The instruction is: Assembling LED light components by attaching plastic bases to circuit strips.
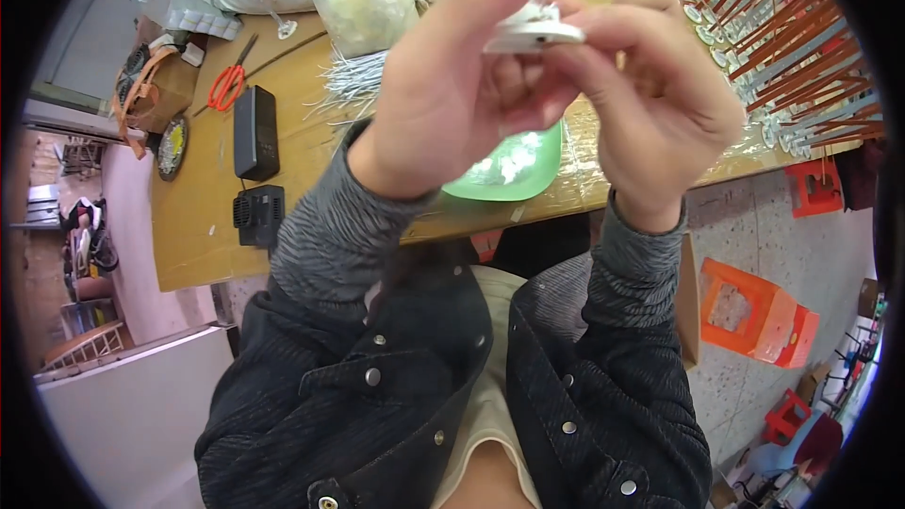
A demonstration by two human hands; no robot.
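Note:
Both hands are raised over the table and meet at a small white plastic piece (pixel 537 35) with a flat, rounded base and a small dark hole in its edge. My left hand (pixel 438 85) curls around it from the left, its fingers partly hidden behind the palm. With thumb and forefinger, my right hand (pixel 660 85) pinches the piece's right end. Something clear stands up from its top, too blurred to name. Below the hands lies a light green tray (pixel 542 174) with shiny clear contents.
Left on the brown table (pixel 193 250) are red-handled scissors (pixel 226 85), a black speaker-like box (pixel 255 132) and a black charger-like block (pixel 258 216). White wire-like strips (pixel 353 80) lie behind my left wrist. Orange-brown rods with white discs (pixel 792 47) crowd the right. Orange stools (pixel 754 313) stand on the floor.

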